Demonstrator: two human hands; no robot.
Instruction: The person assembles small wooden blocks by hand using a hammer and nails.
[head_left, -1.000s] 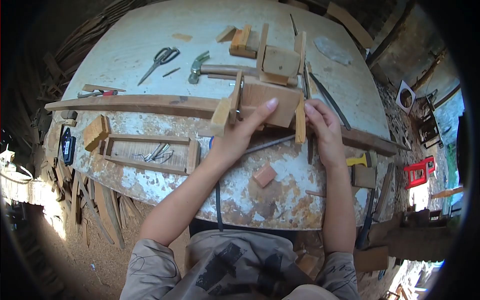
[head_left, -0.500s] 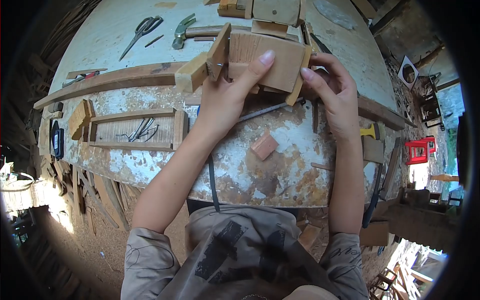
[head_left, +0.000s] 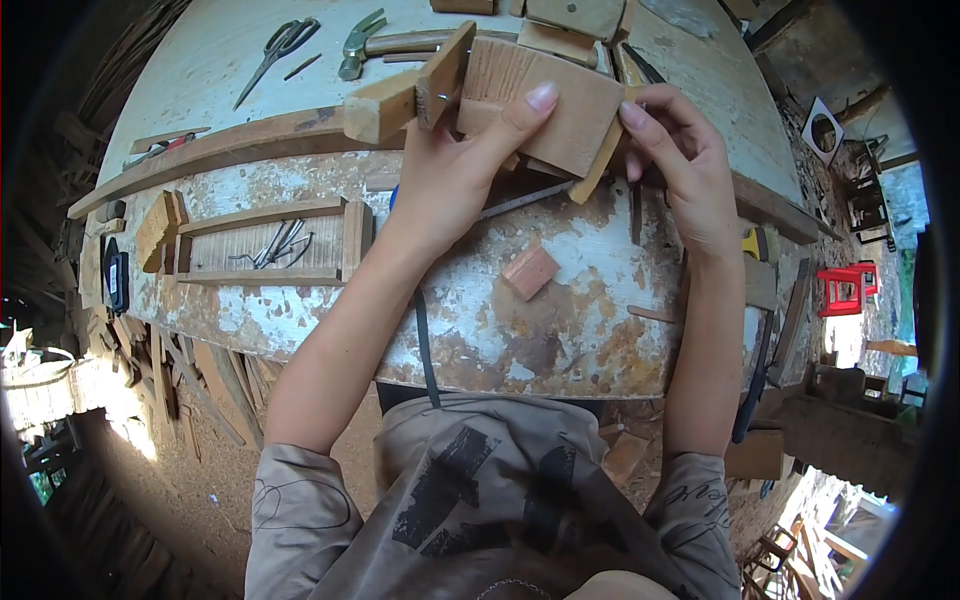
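My left hand (head_left: 450, 185) is closed around a small wooden assembly (head_left: 575, 115) made of several nailed pieces, its thumb lying flat on the top board. On the left of the assembly, an upright piece and a pale block (head_left: 382, 107) stick out, with a nail point showing between them. My right hand (head_left: 692, 165) pinches the thin wooden strip (head_left: 600, 155) along the right edge, thumb on its face. The other right fingers curl partly behind the strip, and their tips are partly hidden. Below, a small reddish wood block (head_left: 530, 272) lies on the worn workbench (head_left: 450, 340).
A wooden tray (head_left: 262, 277) holding several nails sits left of my forearm. Behind it a long wood rail (head_left: 240, 143) crosses the bench. A claw hammer (head_left: 420, 42) and scissors (head_left: 278, 58) lie farther back. More joined wood pieces (head_left: 575, 15) are at the far edge.
The wooden assembly has tilted slightly and shifted a little to the right with both hands. My right fingers have shifted along the strip and loosened a little.
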